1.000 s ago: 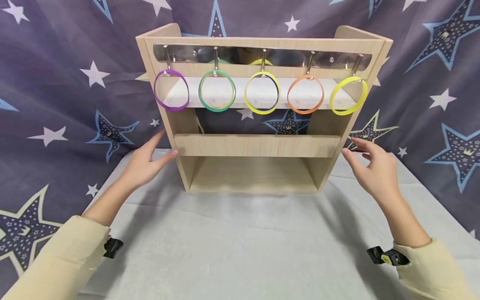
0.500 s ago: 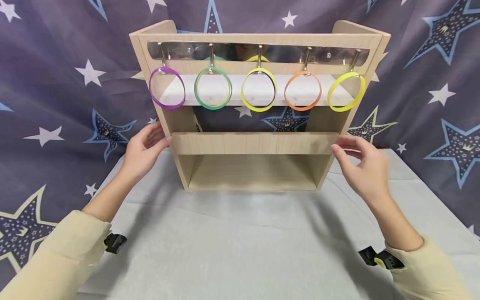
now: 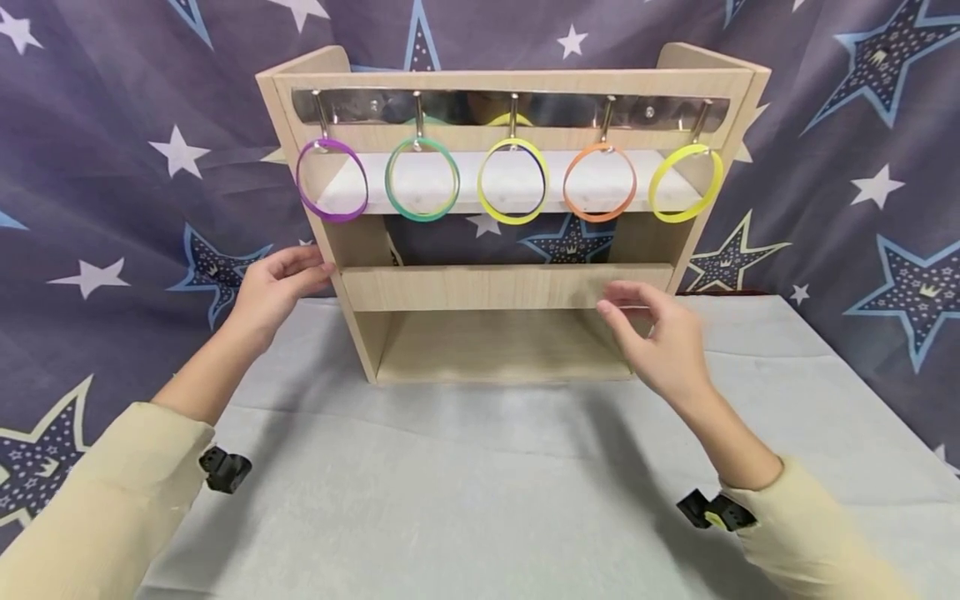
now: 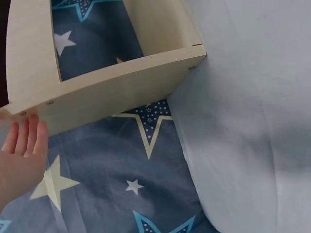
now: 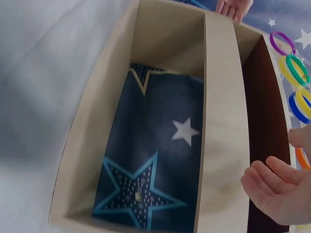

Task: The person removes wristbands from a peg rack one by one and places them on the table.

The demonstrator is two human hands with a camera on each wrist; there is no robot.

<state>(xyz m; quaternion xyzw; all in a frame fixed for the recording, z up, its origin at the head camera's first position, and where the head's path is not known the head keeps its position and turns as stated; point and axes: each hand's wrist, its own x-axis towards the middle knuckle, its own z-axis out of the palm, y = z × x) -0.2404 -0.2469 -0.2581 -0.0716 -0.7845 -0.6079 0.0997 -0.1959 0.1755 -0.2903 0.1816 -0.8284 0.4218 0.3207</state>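
Note:
A small wooden shelf rack point(image 3: 510, 287) stands on the cloth-covered table. Coloured rings hang from the hooks of its metal hook strip point(image 3: 457, 107): a purple ring point(image 3: 302, 187), a green ring point(image 3: 391, 190), a yellow ring point(image 3: 482, 193), an orange ring point(image 3: 567, 190) and another yellow ring point(image 3: 655, 188). In the right wrist view a blue ring point(image 5: 294, 108) shows behind a yellow one. My left hand point(image 3: 270, 292) rests its fingertips against the rack's left side panel. My right hand point(image 3: 663, 337), holding nothing, hovers in front of the crossbar's right end, fingers gently bent.
A pale grey cloth point(image 3: 450, 475) covers the table. Behind and beside the rack hangs a dark curtain point(image 3: 97, 217) patterned with stars. The rack has a white upper shelf point(image 3: 510, 200) and an open lower compartment point(image 3: 502, 346).
My right hand has moved left, from the rack's right side to in front of the crossbar. The left hand has risen slightly along the left panel. The rings still hang.

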